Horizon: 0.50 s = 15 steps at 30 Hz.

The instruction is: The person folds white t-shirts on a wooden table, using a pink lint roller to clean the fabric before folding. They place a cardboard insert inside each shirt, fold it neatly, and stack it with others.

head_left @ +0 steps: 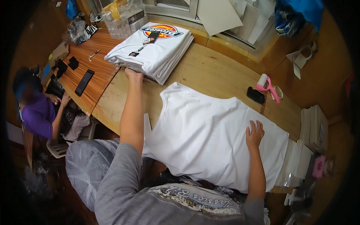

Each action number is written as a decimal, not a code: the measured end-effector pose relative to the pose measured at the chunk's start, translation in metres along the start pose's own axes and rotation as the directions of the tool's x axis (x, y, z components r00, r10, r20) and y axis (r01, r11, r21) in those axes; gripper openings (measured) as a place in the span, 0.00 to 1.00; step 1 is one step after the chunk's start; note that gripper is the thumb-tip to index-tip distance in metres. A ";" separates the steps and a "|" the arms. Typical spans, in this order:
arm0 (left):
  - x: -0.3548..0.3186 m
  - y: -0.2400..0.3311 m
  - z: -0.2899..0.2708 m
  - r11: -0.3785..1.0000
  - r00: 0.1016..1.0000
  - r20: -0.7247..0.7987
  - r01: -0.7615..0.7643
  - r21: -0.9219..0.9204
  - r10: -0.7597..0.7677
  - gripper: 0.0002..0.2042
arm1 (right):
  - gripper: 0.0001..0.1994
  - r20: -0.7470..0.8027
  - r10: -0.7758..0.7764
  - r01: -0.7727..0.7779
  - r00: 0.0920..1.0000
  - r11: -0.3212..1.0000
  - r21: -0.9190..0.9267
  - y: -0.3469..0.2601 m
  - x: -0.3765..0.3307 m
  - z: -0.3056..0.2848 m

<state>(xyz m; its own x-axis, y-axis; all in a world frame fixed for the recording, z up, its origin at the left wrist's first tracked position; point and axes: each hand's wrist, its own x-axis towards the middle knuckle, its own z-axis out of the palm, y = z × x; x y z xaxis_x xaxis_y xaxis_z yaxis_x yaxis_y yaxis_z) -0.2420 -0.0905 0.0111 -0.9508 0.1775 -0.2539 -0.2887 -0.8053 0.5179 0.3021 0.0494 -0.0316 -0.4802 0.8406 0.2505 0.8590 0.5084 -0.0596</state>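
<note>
My right hand (254,134) lies flat, fingers spread, on the white shirt (210,138) spread on the wooden table (210,73). My left hand (133,74) reaches beyond it to the shirt stack (153,52)'s near edge; its grip I cannot tell. I'd keep the cloth pinned while lifting one shirt cleanly.

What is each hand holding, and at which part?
Left hand touches the near edge of the folded shirt stack; grip unclear. Right hand rests flat on the spread white shirt.

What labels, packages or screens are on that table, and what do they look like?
Round logo: red, yellow and blue, printed atop the folded white shirt stack.
Hang tags: small, dark, on that stack.
Clear plastic package: behind the stack.
Phone: black, flat, screen dark, left tabletop.
</note>
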 end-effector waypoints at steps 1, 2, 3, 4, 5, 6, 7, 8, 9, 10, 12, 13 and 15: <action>-0.018 -0.001 -0.001 0.998 0.983 -0.183 0.005 0.055 0.005 0.17 | 0.18 0.009 -0.015 0.015 1.000 1.000 0.012 0.003 -0.001 0.000; -0.037 -0.016 -0.011 0.875 0.912 -0.189 -0.264 0.405 0.363 0.15 | 0.19 0.018 -0.029 0.029 0.999 0.999 0.025 0.008 -0.003 0.001; -0.063 -0.031 -0.023 0.568 0.744 -0.063 -0.449 0.690 0.665 0.13 | 0.19 0.022 -0.048 0.047 0.999 0.998 0.039 0.014 -0.003 0.000; -0.108 -0.039 -0.031 0.485 0.814 0.269 -0.535 0.691 0.514 0.12 | 0.19 0.025 -0.024 0.023 0.999 0.999 0.036 0.023 -0.003 -0.004; -0.145 -0.040 -0.037 0.425 0.776 0.559 -0.629 0.651 0.292 0.13 | 0.20 0.027 -0.003 0.002 1.000 1.000 0.031 0.034 -0.003 -0.009; -0.153 -0.043 -0.041 0.191 0.555 0.832 -0.819 0.541 0.025 0.13 | 0.20 0.027 0.017 -0.017 0.999 1.000 0.024 0.045 -0.003 -0.016; -0.159 -0.046 -0.044 0.020 0.277 0.910 -0.954 0.298 -0.310 0.14 | 0.20 0.015 0.105 -0.105 0.994 0.994 0.009 0.056 -0.004 -0.024; -0.156 -0.055 -0.046 -0.105 0.190 0.929 -0.981 0.165 -0.319 0.14 | 0.21 0.001 0.195 -0.195 0.981 0.981 -0.006 0.068 -0.005 -0.034; -0.145 -0.067 -0.046 -0.222 0.097 0.936 -0.975 0.021 -0.338 0.15 | 0.21 -0.018 0.287 -0.288 0.958 0.958 -0.021 0.080 -0.009 -0.042; -0.137 -0.074 -0.038 -0.332 0.006 0.930 -0.935 -0.125 -0.367 0.15 | 0.21 -0.005 0.375 -0.374 0.927 0.925 -0.068 0.093 -0.013 -0.044; -0.119 -0.077 -0.023 -0.400 0.294 0.739 -0.916 0.037 -0.606 0.14 | 0.22 0.004 0.546 -0.538 0.838 0.827 -0.165 0.116 -0.025 -0.050; -0.113 -0.079 -0.004 -0.446 0.291 0.655 -0.891 -0.079 -0.698 0.13 | 0.23 0.054 0.573 -0.556 0.818 0.811 -0.183 0.126 -0.031 -0.046; -0.098 -0.085 0.019 -0.541 0.258 0.663 -0.799 -0.263 -0.703 0.13 | 0.24 0.153 0.626 -0.591 0.765 0.776 -0.219 0.146 -0.043 -0.023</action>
<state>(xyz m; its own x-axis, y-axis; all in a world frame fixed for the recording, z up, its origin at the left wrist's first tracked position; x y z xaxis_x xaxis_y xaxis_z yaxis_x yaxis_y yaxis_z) -0.1260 -0.0283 0.0076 -0.1168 0.9867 0.1127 0.9451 0.1453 -0.2926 0.4524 0.0837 -0.0288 0.1432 0.9897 0.0062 0.9895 -0.1433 0.0173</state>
